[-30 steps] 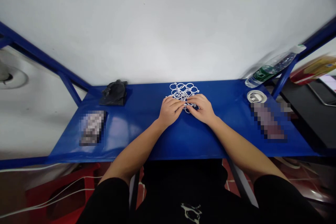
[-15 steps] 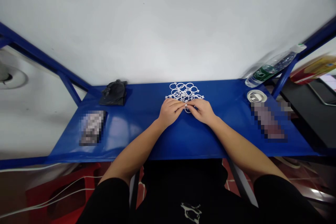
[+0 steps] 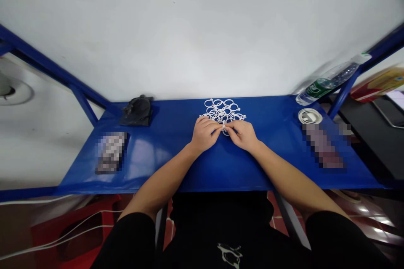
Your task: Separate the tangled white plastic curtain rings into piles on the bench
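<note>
Your two hands meet over the middle of the bench (image 3: 202,172), fingertips nearly touching. Your left hand (image 3: 204,134) is closed to a pinch, thumb and forefinger pressed together on the small white joint of a white ring (image 3: 224,127). Your right hand (image 3: 242,134) pinches at the same spot from the other side, its fingers curled in and its thumb reaching towards the left one. The joint shows between the two sets of fingertips, and part of the ring's loop pokes out just below them; you cannot tell from here whether the joint is fastened, as your fingers cover much of it.

Just beyond your knuckles lies the pile of white rings (image 3: 217,112), loops overlapping in a loose cluster between your hands and the wall (image 3: 202,29). Some of its nearer loops run behind your fingers, so you cannot see whether the ring you hold is linked to them.

Well to the left on the bench sits a crumpled black bag (image 3: 137,111), with a blurred-out flat item (image 3: 112,152) nearer you. At the right end, a coiled white cable (image 3: 309,116) lies near a clear bottle (image 3: 331,80) with a green label, which leans at a slant.
</note>
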`<state>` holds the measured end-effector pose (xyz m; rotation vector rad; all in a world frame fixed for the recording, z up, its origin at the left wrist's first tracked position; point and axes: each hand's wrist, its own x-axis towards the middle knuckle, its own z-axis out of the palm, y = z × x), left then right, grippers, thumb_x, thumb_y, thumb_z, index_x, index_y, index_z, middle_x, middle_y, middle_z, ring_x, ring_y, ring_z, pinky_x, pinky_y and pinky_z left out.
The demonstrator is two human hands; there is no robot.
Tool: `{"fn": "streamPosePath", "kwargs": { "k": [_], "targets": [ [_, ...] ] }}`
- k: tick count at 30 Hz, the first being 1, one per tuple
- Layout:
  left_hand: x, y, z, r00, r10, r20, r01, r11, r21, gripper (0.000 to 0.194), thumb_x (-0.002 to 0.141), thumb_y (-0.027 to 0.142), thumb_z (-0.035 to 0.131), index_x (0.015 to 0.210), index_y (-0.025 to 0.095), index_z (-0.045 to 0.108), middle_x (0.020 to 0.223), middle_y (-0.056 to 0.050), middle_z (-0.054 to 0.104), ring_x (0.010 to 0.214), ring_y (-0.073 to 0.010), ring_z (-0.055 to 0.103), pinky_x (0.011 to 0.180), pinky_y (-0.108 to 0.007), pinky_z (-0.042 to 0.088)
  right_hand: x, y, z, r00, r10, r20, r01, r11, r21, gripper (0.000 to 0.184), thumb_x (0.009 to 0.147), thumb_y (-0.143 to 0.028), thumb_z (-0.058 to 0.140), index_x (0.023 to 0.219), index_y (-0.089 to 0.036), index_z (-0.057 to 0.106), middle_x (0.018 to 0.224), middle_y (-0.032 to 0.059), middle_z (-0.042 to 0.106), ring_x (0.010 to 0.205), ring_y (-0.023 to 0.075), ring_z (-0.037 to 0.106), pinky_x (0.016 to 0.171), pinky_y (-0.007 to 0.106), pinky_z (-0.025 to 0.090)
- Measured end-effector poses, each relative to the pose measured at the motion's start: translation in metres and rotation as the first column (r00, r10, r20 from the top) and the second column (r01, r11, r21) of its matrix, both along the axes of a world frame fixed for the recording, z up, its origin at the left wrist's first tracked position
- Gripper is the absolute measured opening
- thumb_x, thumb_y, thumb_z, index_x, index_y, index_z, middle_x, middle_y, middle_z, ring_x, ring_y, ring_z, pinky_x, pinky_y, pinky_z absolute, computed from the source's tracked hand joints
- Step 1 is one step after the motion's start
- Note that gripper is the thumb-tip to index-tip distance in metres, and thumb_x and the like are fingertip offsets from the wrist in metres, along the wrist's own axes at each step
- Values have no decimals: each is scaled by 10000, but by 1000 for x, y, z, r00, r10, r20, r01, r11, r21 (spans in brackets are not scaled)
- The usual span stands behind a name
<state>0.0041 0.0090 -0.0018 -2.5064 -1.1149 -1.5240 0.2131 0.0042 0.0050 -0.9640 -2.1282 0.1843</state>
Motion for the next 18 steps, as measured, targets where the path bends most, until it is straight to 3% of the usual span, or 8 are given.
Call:
{"fn": "streamPosePath", "kwargs": {
  "k": [6, 13, 16, 18],
  "targets": [
    [1, 1, -1, 999, -1, 40, 1, 1000, 7, 173, 1015, 276, 677, 872, 254, 772, 844, 11, 808, 788, -166, 731, 940, -413, 505, -2, 0, 1, 1000, -24, -13, 24, 1000, -16, 249, 1066, -336, 547, 1033, -219, 765, 917, 57, 819, 806, 193, 766, 774, 303, 582],
    [-1, 2, -4, 1000, 3, -18, -4, 999, -53, 177, 1033, 322, 653, 972, 264, 809, 908, -17, 820, 839, -187, 735, 896, -410, 523, 3, 5, 6, 1000, 12, -9, -13, 1000, -21, 257, 1079, -316, 535, 1150, -243, 771, 1066, 62, 833, 933, 207, 793, 840, 325, 609],
    [-4, 6, -8, 1000, 21, -17, -22, 997, -73, 156, 1020, 336, 673, 1039, 249, 801, 983, -38, 818, 922, -207, 738, 899, -418, 527, 24, 18, 7, 993, -117, 28, 118, 992, -49, 278, 1071, -337, 533, 1167, -235, 773, 1106, 79, 828, 979, 232, 789, 874, 354, 610],
    [-6, 9, -11, 999, 31, -17, -32, 995, -95, 138, 1000, 334, 700, 1038, 242, 796, 1027, -47, 811, 979, -220, 735, 923, -430, 526, 43, 30, 9, 961, -267, 71, 272, 959, -75, 290, 1058, -349, 537, 1172, -230, 776, 1144, 93, 820, 1030, 259, 778, 905, 378, 603]
  ]
}}
